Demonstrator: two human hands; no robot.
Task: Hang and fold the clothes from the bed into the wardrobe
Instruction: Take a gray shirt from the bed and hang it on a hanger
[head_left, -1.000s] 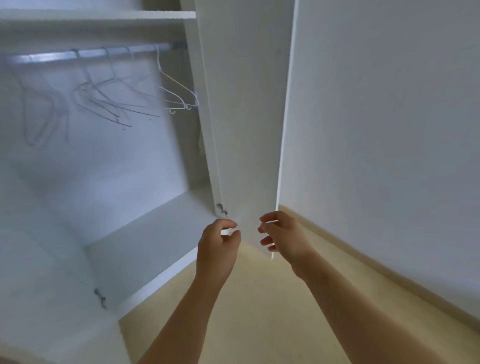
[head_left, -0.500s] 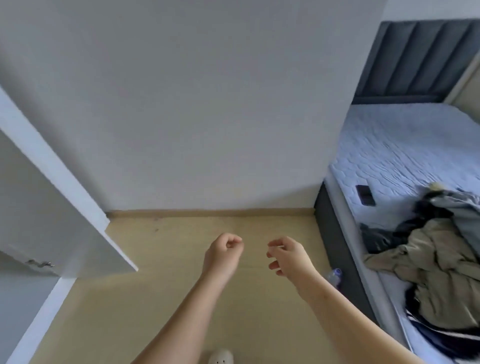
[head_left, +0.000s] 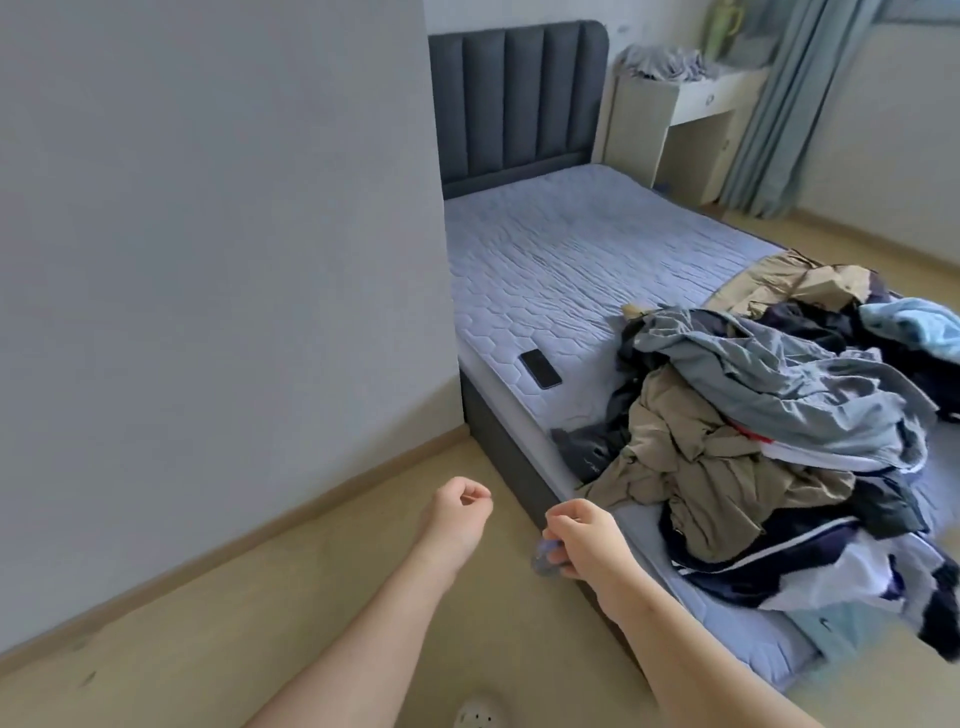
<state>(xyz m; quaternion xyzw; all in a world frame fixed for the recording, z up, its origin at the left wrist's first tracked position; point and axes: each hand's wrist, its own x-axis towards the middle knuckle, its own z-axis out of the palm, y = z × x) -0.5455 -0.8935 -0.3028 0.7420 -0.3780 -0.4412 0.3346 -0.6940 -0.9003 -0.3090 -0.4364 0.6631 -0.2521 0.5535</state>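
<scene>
A heap of crumpled clothes in grey-blue, khaki, navy and white lies on the near right part of the bed. The wardrobe is out of view. My left hand hovers over the floor in front of me, its fingers curled into a fist and holding nothing. Beside the bed's near edge, my right hand has loosely curled fingers and is empty. Both hands are short of the clothes.
A black phone lies on the mattress near its left edge. A small bluish bottle stands on the floor behind my right hand. A plain wall fills the left. A desk and curtain stand beyond the bed.
My view has swung right from the open wardrobe, past the wall, to the bed and clothes. Both hands stayed in front of me, empty.
</scene>
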